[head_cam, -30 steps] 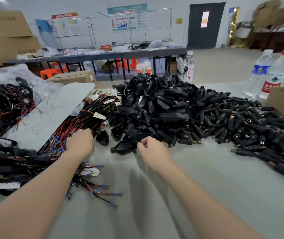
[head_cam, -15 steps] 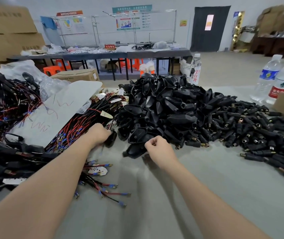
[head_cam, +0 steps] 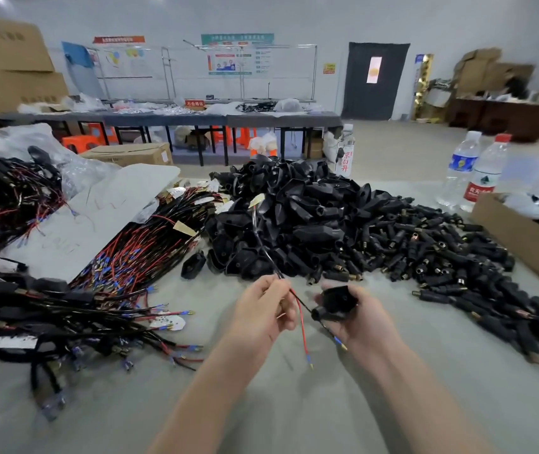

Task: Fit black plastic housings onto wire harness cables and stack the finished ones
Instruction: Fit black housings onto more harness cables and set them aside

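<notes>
My left hand [head_cam: 263, 309] pinches a wire harness cable [head_cam: 266, 253] with a black sheath and red and black leads that hang down between my hands. My right hand [head_cam: 356, 319] grips a black plastic housing [head_cam: 335, 304], its narrow end facing the cable's black lead. A big heap of black housings [head_cam: 294, 221] lies just beyond my hands. Loose harness cables [head_cam: 150, 247] with red wires and blue terminals are piled to the left. Finished harnesses with housings [head_cam: 25, 309] lie stacked at the near left.
Small black cylindrical connectors [head_cam: 458, 253] spread to the right. A cardboard box [head_cam: 523, 244] sits at the right edge, two water bottles [head_cam: 471, 172] behind it. A white board [head_cam: 91, 217] rests on more harnesses at far left. Grey table surface [head_cam: 278, 404] lies near me.
Both hands drew back from the piles toward me. The left hand now holds a cable pulled from the bundle, the right a housing lifted from the heap.
</notes>
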### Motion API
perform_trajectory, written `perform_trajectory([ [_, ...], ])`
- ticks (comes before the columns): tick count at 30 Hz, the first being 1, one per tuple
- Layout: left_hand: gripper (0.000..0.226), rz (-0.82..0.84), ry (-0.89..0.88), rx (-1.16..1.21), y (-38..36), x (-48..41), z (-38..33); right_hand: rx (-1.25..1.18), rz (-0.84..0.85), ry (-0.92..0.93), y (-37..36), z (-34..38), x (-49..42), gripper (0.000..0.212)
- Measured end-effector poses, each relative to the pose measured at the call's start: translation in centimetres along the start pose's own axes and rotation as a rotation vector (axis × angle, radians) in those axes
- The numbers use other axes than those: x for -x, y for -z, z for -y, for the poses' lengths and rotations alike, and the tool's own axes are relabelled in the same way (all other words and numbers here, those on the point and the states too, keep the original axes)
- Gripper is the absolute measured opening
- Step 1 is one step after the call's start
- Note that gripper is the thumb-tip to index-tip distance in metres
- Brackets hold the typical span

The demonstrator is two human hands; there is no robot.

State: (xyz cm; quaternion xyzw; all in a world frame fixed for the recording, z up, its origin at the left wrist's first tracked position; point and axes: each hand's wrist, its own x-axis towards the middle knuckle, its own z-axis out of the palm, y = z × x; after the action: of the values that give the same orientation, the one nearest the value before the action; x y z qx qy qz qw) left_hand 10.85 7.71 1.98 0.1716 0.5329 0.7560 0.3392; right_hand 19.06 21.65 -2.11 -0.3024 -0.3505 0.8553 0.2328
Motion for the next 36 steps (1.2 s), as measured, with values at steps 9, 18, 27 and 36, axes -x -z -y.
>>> perform_trajectory([
  [9,0.018,-0.112,0.09,0.204,-1.1,-1.5,4.4,-0.222,0.104,-0.003,3.0,0.8,0.8,0.016],
  [18,0.008,-0.132,0.013,0.21,-0.4,-2.3,4.7,-0.009,0.037,0.146,3.4,1.3,0.3,0.022],
  [27,0.017,-0.118,0.054,0.471,-0.2,-2.0,3.9,0.198,0.089,0.143,3.3,1.5,1.1,0.032],
  [36,0.019,-0.082,0.036,0.511,0.5,-1.8,3.2,0.061,0.124,0.036,3.2,1.4,0.9,0.031],
])
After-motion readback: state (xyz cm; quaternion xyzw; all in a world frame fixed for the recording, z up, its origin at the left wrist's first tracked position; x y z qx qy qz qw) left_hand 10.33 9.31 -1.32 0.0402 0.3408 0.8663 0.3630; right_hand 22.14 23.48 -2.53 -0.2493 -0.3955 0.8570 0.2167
